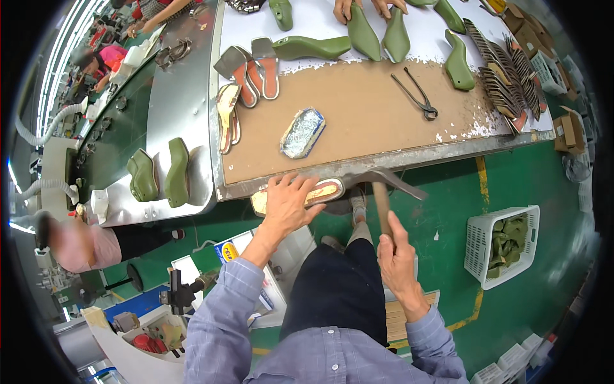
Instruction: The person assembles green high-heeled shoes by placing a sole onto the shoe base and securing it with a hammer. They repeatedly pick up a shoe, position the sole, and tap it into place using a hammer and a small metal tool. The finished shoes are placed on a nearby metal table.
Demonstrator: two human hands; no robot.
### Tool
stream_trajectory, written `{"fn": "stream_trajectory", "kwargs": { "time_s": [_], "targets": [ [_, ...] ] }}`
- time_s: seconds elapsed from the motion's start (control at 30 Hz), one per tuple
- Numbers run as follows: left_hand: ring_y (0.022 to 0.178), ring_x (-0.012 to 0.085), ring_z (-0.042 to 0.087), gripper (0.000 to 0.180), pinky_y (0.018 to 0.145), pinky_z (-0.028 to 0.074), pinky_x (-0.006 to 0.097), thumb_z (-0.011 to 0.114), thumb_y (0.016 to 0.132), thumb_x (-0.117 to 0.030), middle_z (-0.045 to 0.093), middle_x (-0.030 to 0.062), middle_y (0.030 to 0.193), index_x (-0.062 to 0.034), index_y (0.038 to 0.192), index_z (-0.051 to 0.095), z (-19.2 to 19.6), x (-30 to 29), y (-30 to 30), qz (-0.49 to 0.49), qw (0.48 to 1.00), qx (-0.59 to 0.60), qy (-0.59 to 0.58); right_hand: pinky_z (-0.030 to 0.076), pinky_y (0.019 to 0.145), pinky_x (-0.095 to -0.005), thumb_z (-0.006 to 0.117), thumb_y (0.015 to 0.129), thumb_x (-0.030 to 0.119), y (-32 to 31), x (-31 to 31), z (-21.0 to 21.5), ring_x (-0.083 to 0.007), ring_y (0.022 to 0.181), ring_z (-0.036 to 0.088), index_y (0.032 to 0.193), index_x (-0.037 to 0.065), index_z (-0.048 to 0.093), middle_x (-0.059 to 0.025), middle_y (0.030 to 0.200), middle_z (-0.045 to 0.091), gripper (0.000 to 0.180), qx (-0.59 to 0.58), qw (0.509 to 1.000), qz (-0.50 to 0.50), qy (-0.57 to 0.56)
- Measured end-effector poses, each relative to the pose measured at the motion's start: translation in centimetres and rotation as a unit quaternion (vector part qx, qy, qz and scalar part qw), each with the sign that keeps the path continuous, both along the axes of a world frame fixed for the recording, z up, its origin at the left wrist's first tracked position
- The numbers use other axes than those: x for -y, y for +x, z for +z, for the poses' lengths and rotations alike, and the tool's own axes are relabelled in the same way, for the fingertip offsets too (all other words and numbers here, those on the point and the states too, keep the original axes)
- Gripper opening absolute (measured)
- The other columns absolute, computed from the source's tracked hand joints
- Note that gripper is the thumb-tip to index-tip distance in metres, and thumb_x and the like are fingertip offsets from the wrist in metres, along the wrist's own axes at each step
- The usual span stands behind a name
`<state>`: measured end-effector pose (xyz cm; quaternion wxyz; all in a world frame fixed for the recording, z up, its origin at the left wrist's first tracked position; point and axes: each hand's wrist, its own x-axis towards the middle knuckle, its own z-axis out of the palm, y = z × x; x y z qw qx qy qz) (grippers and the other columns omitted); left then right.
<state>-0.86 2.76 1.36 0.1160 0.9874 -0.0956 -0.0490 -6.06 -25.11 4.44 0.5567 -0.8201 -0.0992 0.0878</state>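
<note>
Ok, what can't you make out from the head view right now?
- Shoe sole: mostly covered by the left hand.
- Hammer: head blurred; the right hand hides the lower handle.
- Foil tray: contents too small to tell.
- Another person's hands: cut off by the top edge.
- White basket: green pieces inside indistinct.

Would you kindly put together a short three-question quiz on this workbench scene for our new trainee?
1. True or false: the right hand grips the wooden handle of a hammer.
2. The left hand presses down on which item?
A. the pincers
B. a shoe sole at the bench edge
C. the foil tray
3. Fill in: the white basket on the green floor holds ______-coloured shoe lasts.

Key
1. True.
2. B.
3. Green (olive), like the lasts on the bench.
</note>
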Motion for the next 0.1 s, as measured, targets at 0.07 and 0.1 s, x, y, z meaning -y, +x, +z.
{"fn": "stream_trajectory", "kwargs": {
  "time_s": [0.07, 0.1],
  "targets": [
    [0.124, 0.0261, 0.056, 0.062, 0.104, 0.036, 0.048, 0.078, 0.078, -0.048, 0.066, 0.0077, 0.124, -0.0166, 0.129, 0.062, 0.41, 0.20, 0.20, 0.011, 0.999, -0.045, -0.008, 0.045, 0.053, -0.0249, 0.050, 0.105, 0.010, 0.18, 0.10, 0.59, -0.0087, 0.059, 0.052, 0.157, 0.010, 0.029, -0.0101, 0.092, 0.064, 0.056, 0.122, 0.992, -0.043, 0.009],
    [0.124, 0.0261, 0.056, 0.062, 0.104, 0.036, 0.048, 0.078, 0.078, -0.048, 0.066, 0.0077, 0.124, -0.0166, 0.129, 0.062, 0.30, 0.05, 0.11, 0.011, 0.999, -0.048, -0.007, 0.045, 0.053, -0.0248, 0.051, 0.105, 0.009, 0.27, -0.04, 1.04, -0.0087, 0.060, 0.053, 0.158, 0.011, 0.027, -0.0129, 0.100, 0.066, 0.058, 0.183, 0.981, -0.066, 0.017]
  ]
}}
